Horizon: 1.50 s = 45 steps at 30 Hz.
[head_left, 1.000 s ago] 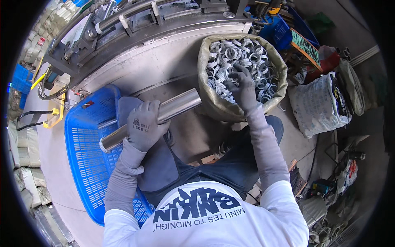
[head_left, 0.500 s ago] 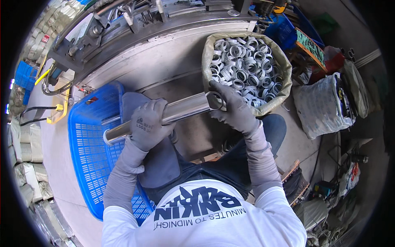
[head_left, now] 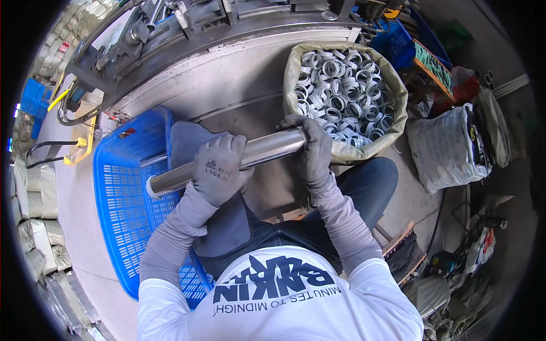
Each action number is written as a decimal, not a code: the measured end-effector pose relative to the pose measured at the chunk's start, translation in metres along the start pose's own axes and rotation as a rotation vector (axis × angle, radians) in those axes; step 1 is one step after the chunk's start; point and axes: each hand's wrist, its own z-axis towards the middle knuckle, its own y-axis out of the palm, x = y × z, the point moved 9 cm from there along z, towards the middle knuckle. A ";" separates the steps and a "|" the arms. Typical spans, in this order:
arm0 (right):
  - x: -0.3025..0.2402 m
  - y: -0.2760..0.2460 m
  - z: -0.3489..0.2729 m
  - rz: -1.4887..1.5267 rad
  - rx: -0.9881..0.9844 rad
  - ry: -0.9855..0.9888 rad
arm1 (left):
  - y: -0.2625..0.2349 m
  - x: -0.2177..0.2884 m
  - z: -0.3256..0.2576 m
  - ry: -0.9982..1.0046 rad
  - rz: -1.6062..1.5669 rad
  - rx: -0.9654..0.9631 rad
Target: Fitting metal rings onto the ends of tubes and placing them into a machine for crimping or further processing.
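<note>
A shiny metal tube (head_left: 274, 149) lies slantwise above my lap, its right end higher in the picture. My left hand (head_left: 220, 170), in a grey glove, is wrapped round the middle of the tube. At the right end, my gloved right hand (head_left: 314, 149) is closed around the rim, with its palm against the tube's mouth. That hand hides the end, so I cannot see whether a ring sits there. A pale rim (head_left: 150, 187) shows at the tube's left end, over the blue plastic basket (head_left: 105, 170).
An open woven sack (head_left: 290, 71) full of grey metal rings stands ahead to the right. A metal workbench (head_left: 210, 42) with machine parts runs along the far side. Another wrapped sack (head_left: 441, 148) stands at the right. A dark pad (head_left: 227, 227) covers my left thigh.
My right hand has closed over the tube's right end, where a ring showed half a second ago. The tube and my left hand have shifted slightly right.
</note>
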 end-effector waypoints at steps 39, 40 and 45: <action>0.131 -0.078 0.043 0.064 0.011 0.473 | -0.131 -0.156 0.182 -0.078 0.432 0.472; 0.115 -0.078 0.038 -0.017 -0.006 0.453 | -0.133 -0.170 0.207 -0.150 0.490 0.431; 0.126 -0.093 0.037 0.036 0.064 0.408 | -0.110 -0.211 0.305 -0.253 0.496 0.369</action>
